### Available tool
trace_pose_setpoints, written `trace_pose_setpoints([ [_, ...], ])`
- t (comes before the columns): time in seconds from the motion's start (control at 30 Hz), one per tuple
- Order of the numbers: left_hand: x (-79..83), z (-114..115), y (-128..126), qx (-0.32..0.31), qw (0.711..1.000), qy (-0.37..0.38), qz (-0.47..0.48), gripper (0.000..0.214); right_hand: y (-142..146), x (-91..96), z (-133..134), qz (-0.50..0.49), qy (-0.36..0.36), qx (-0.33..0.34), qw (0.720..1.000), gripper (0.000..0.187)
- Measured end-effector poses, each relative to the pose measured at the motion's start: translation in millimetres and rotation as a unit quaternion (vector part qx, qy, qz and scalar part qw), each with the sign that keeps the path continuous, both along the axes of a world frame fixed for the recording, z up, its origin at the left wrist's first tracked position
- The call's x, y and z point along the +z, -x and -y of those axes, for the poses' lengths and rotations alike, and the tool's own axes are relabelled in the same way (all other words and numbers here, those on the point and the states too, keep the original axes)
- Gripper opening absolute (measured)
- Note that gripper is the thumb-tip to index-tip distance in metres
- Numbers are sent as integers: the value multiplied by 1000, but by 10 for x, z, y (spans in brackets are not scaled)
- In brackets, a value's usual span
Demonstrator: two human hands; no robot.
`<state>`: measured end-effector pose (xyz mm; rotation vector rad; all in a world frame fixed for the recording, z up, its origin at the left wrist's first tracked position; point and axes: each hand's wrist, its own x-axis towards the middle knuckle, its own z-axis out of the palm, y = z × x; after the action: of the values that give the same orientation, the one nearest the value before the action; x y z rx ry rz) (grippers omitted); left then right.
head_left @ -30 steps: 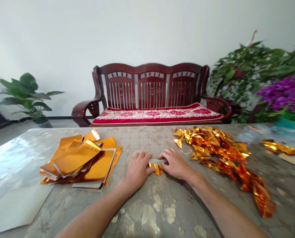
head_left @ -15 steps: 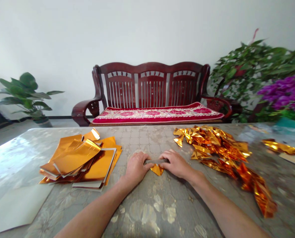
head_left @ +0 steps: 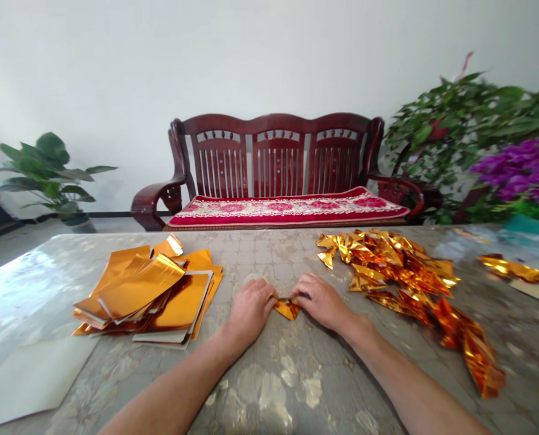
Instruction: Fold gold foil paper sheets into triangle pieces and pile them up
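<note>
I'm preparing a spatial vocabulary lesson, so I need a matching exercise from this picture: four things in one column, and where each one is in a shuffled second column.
Things:
1. Small folded gold foil piece
2. Stack of flat gold foil sheets
3. Heap of folded gold foil strips
4. Dark red wooden settee

Places:
A. Beyond the table, against the wall
B. Between the left hand and right hand
C. On the table, left of the hands
D. On the table, right of the hands

Pairs: 1-B, 2-C, 3-D, 4-A

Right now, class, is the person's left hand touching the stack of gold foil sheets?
No, the left hand is at the small folded foil piece, apart from the stack, which lies further left.
</note>
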<state>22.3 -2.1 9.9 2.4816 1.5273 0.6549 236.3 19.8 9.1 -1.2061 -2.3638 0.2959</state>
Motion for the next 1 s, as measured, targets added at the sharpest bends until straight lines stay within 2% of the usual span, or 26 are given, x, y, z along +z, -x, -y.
trace_pose_setpoints([
  [0.17,17,53,5,-6,998,-12,-54,20,-10,21,45,36,-58,19,997,12],
  [0.4,22,83,-3,-3,994,-32,-103,16,-41,18,82,84,-118,52,988,22],
  [0.67,73,139,8,-27,984,-71,-164,16,-100,30,115,102,-123,88,983,27],
  [0.83,94,201,6,-50,982,-85,-159,19,-109,35,119,102,-112,97,984,28],
  [1.0,70,189,-26,-40,984,-90,-148,30,-115,76,149,104,-109,102,983,27],
])
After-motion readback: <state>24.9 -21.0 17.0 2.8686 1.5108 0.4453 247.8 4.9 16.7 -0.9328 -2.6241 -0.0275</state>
